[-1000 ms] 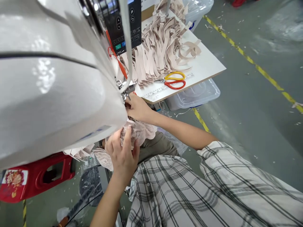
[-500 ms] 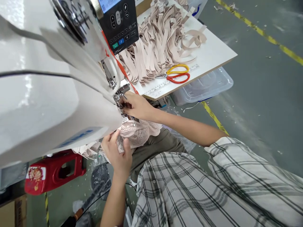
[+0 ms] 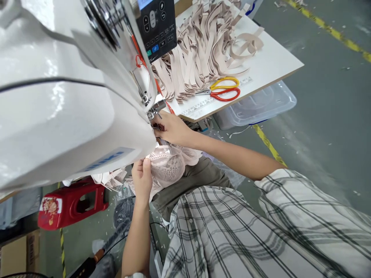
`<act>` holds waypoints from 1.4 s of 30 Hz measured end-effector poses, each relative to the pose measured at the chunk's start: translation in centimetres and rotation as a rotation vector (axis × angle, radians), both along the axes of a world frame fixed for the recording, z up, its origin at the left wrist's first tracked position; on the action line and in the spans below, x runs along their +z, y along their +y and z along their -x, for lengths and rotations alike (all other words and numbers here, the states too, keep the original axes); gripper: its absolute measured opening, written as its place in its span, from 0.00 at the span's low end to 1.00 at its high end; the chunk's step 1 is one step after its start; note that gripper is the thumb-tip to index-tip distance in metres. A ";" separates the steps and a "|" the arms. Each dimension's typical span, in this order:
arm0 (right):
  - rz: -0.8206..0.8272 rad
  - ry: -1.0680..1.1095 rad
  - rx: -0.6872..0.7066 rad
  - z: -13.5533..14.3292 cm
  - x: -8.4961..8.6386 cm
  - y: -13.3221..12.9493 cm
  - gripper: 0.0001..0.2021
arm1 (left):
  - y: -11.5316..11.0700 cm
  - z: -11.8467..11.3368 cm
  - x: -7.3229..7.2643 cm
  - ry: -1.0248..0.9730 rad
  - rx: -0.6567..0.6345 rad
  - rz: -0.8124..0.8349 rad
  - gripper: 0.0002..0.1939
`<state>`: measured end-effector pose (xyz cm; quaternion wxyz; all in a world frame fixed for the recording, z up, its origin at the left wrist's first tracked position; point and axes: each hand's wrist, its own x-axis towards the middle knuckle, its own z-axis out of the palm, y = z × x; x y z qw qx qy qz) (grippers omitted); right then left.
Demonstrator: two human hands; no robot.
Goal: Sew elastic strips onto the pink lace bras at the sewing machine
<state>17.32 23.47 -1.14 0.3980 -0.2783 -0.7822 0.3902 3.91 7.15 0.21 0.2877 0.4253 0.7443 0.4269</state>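
A pale pink lace bra (image 3: 169, 166) lies under the front of the white sewing machine (image 3: 87, 127) and hangs over my lap. My left hand (image 3: 142, 178) pinches the bra's edge between thumb and fingers, just below the machine head. Beside the needle area, my right hand (image 3: 175, 129) has its fingers curled close to the metal presser parts (image 3: 153, 113). Its fingertips are partly hidden by the machine, so what they hold cannot be made out.
Beige fabric strips (image 3: 199, 54) are heaped on the white table board (image 3: 269, 58), with yellow-and-red-handled scissors (image 3: 224, 89) beside them. A control panel (image 3: 159, 31) stands above. Below are a clear plastic box (image 3: 266, 101) and a red stool (image 3: 69, 204).
My left hand has closed from spread fingers to a pinch on the bra's edge. My right hand stays beside the needle area. The whole view has shifted slightly.
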 end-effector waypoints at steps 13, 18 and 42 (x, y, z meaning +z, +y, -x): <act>-0.004 -0.082 -0.032 0.3 0.7 -0.1 0.06 | 0.5 -0.2 0.6 0.100 0.085 -0.127 0.11; 0.044 -0.024 0.002 -0.7 1.0 -0.5 0.03 | -0.3 -0.5 2.0 0.105 0.014 0.021 0.14; 0.630 0.080 0.352 -11.3 3.9 -3.4 0.04 | -2.0 -12.0 -1.8 -1.177 -0.818 0.411 0.31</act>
